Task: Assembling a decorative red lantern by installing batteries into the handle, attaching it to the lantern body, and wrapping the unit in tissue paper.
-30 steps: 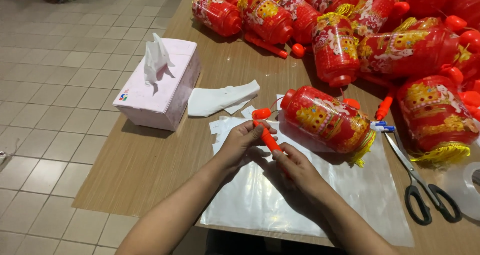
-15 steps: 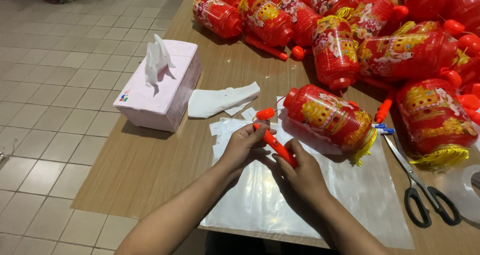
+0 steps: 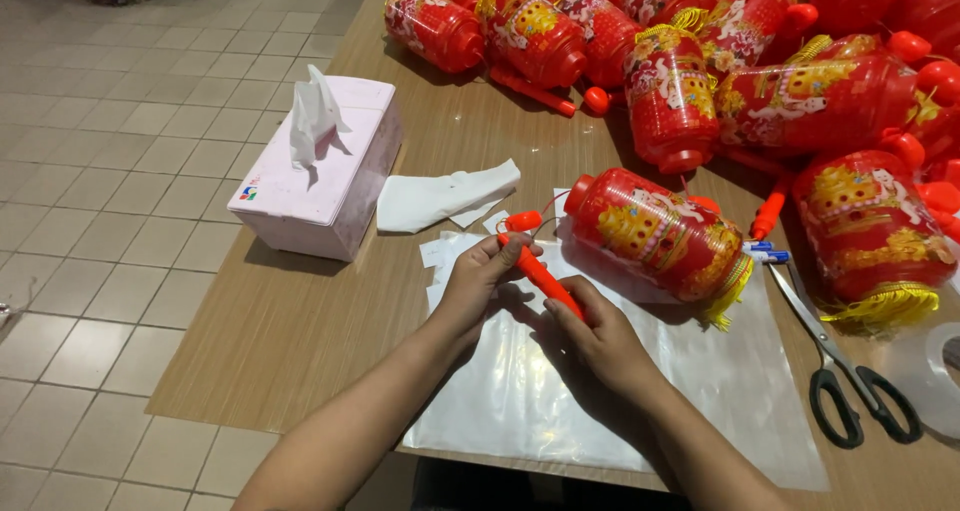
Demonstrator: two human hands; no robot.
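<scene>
Wooden surface (image 3: 300,341) over tiled floor: at frame centre, left hand (image 3: 478,281) and right hand (image 3: 600,336) fingers closed around an orange stick (image 3: 543,276) (steadying each end).

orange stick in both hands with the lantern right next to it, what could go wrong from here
The orange stick is gripped by the left hand and right hand; a thin wire seems to run from its tip to the red lantern, so a hard pull might snap it or drag the lantern. The scissors lie close to the right forearm, and the plastic sheet could slide.
</scene>
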